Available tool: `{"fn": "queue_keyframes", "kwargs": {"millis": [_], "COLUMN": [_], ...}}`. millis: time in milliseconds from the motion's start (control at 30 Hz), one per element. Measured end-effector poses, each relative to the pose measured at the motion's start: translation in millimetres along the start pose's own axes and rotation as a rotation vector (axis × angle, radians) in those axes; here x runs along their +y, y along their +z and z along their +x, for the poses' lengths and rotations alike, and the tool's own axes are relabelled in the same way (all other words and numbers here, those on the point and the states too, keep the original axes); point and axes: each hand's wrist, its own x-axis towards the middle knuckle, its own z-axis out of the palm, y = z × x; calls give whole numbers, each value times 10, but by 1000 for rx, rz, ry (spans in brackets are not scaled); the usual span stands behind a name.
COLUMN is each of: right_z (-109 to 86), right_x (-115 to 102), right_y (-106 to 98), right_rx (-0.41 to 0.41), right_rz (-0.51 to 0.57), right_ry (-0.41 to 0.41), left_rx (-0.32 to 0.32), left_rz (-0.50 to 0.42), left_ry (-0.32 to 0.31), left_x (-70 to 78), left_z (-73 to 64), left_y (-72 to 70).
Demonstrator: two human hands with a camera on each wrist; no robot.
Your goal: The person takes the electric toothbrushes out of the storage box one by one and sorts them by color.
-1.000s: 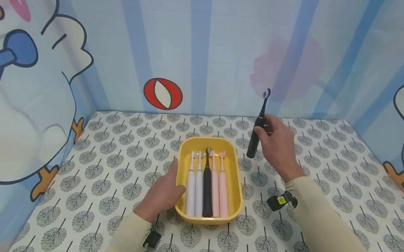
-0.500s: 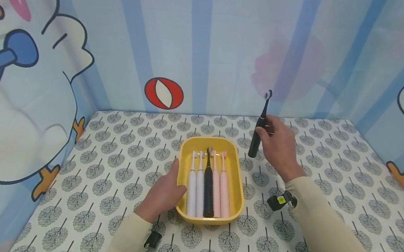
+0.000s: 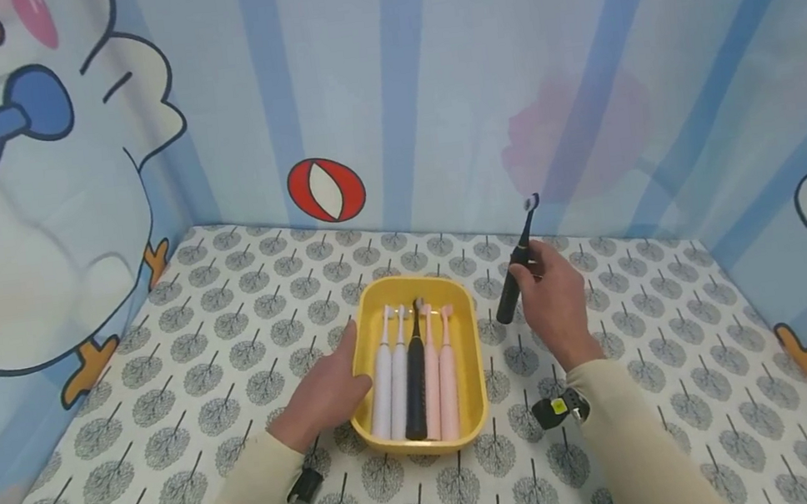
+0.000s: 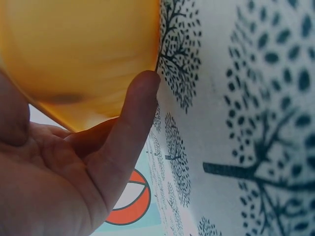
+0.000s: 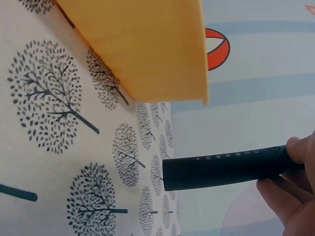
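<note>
My right hand (image 3: 554,298) pinches a black electric toothbrush (image 3: 510,289) by the upper handle, brush head up, to the right of a yellow bin (image 3: 476,394). In the right wrist view the handle of the black electric toothbrush (image 5: 221,169) shows a row of small marks. My left hand (image 3: 326,392) grips the bin's left side, thumb over the rim; the left wrist view has its fingers (image 4: 133,118) against the yellow wall. Inside the bin lie white toothbrushes (image 3: 383,393) at the left, one black toothbrush (image 3: 416,393) in the middle and pink toothbrushes (image 3: 447,389) at the right.
The table is covered by a white cloth (image 3: 239,390) with a grey tree print. Behind it hangs a blue-striped backdrop (image 3: 342,58) with cartoon figures, which also runs along both sides.
My right hand has lowered slightly with the black electric toothbrush still in its fingers. The left hand keeps its grip on the bin, and the toothbrushes inside lie as before.
</note>
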Motion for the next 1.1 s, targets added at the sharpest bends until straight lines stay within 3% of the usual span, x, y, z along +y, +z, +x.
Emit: {"fn": "queue_keyframes", "kwargs": {"millis": [1100], "right_z": [-60], "right_x": [153], "right_y": [154], "right_rx": [-15], "right_rz": [-13], "right_ry": [39], "left_rx": [17], "left_rz": [-14], "left_ry": [-5], "left_x": [-32], "left_z": [-3], "left_y": [22]}}
